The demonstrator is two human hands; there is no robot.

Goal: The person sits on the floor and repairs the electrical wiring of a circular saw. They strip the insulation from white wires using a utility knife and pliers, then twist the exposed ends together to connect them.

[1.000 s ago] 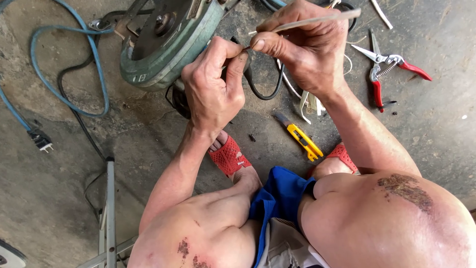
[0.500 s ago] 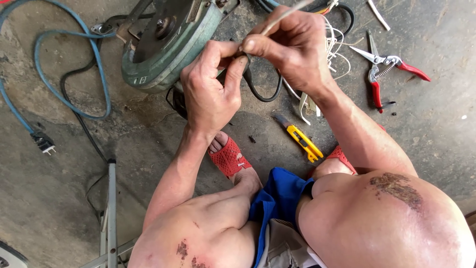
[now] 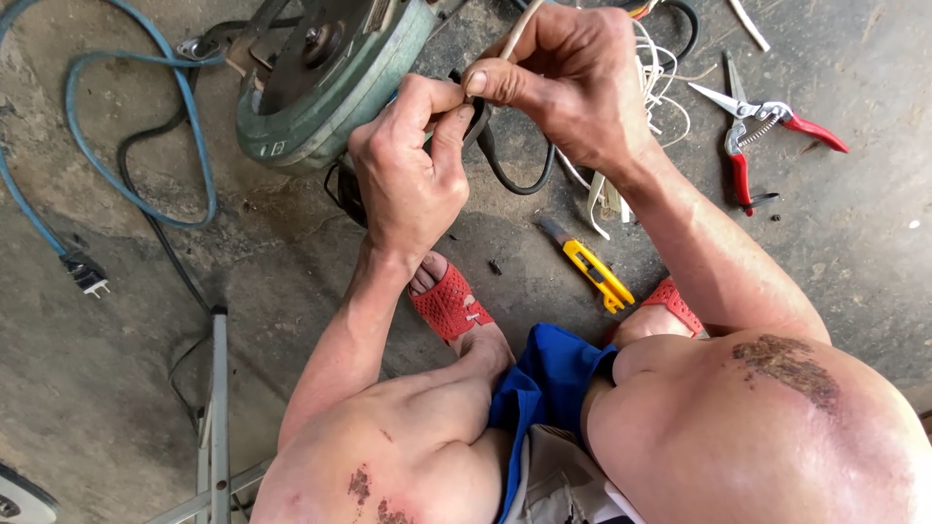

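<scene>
I squat over a concrete floor. My left hand [image 3: 413,170] pinches a black cable [image 3: 505,175] that loops down from a green circular saw [image 3: 330,78]. My right hand [image 3: 573,82] grips a thin pale wire [image 3: 519,27] between thumb and forefinger, right against the left hand's fingertips. Both hands meet just in front of the saw's body. The cable end between the fingers is hidden.
A yellow utility knife [image 3: 592,267] lies by my right foot. Red-handled pruning shears [image 3: 762,131] rest at the right. White wire offcuts [image 3: 660,92] lie behind my right hand. A blue power cord [image 3: 116,146] with a plug [image 3: 85,277] curls at the left. A metal frame [image 3: 216,408] stands at the lower left.
My right hand has moved left and down, bringing the pale wire against my left hand's fingertips. The view has shifted slightly closer.
</scene>
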